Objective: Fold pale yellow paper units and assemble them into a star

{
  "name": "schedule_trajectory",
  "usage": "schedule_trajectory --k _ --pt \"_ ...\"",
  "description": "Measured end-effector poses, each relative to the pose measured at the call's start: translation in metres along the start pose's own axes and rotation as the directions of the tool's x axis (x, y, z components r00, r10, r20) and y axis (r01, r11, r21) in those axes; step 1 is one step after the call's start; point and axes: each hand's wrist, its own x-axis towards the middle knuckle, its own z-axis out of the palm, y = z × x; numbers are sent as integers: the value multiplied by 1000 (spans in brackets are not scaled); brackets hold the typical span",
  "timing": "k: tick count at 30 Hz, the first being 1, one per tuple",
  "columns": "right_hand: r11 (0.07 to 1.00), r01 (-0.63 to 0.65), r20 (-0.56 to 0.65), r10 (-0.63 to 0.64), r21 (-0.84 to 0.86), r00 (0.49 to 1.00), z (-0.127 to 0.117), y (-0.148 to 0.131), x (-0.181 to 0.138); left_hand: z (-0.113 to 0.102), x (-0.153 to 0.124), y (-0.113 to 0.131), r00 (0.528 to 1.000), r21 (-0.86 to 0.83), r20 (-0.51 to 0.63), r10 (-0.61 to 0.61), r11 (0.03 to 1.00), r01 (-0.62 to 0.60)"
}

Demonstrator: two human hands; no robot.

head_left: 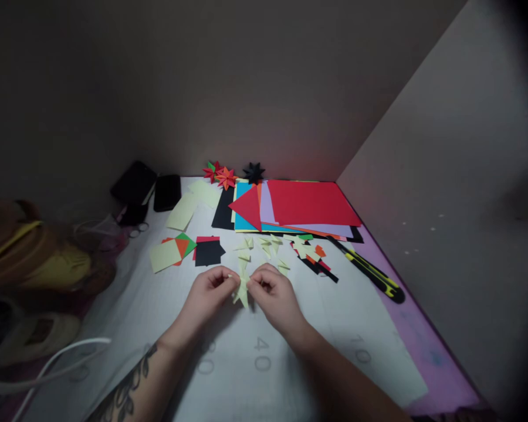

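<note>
Two bare hands working over a table [440, 357] spread with a white sheet [127, 305] printed with numerals: the left hand [215, 287] and the right hand [275, 293] each pinch, between thumb and curled fingers, one side of a pointed pale yellow paper piece [243, 286], which lies midway between the table's left and right edges and nearer the viewer than the other papers. Just beyond the hands, small folded pieces [246, 243] of the same pale yellow lie scattered; to their right is a heap of coloured scraps [305, 249], and near the table's right edge a black and yellow cutter [372, 272] lies aslant, its broad end toward the near right corner. To the left lie a black square [208, 252] and, farther left, a pale yellow square [165, 256] overlapping orange and green ones. Along the far edge, a large red sheet [312, 202] tops a fanned stack reaching toward the far right corner; a red and green star [212, 172], an orange-red star [226, 179] and a black star [254, 172] stand behind the stack's left part, and loose pale yellow sheets [182, 212] lie toward the far left corner
</note>
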Motion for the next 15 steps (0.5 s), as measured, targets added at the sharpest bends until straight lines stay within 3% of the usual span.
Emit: schedule_trajectory --k 8,15 --pt "1000 -11 -6 11 -30 1000 0 -1 -1 2 -1 0 1000 -63 6 -17 998 17" --pt "998 -10 1 10 -60 1000 1 3 0 5 -5 6 989 133 -77 130 984 -119"
